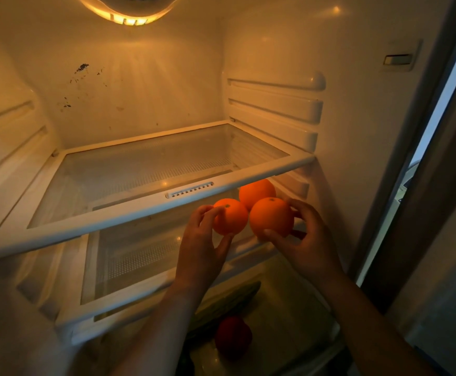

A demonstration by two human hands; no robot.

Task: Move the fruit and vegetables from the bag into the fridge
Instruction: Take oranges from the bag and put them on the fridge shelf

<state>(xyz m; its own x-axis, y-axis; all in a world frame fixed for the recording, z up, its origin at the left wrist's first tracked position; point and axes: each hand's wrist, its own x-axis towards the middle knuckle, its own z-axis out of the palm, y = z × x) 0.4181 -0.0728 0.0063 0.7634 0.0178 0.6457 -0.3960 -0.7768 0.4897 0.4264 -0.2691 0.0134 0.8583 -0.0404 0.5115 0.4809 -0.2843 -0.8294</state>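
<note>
My left hand (199, 240) is closed loosely around one orange (229, 217), fingers curled over its top left and my thumb pressing under its lower edge. My right hand (307, 237) grips a second orange (271, 217), thumb across the bottom and fingertips wrapped round its right side. Both fruits sit stem end up, touching each other side by side, held just in front of the middle shelf (129, 267) near its right front corner. A third orange (256, 192) rests behind them on that same shelf, close to the right wall of the fridge (275, 44), partly hidden by the front rim of the top shelf (151, 213).

That makes three oranges in all: one in each hand, one lying free. The top shelf carries nothing I can see. Down below the middle shelf, in the dim lowest compartment, there is one round red fruit (233, 336) and, beside it to the upper left, a long green vegetable (227, 299); I cannot tell what kind either is.
</note>
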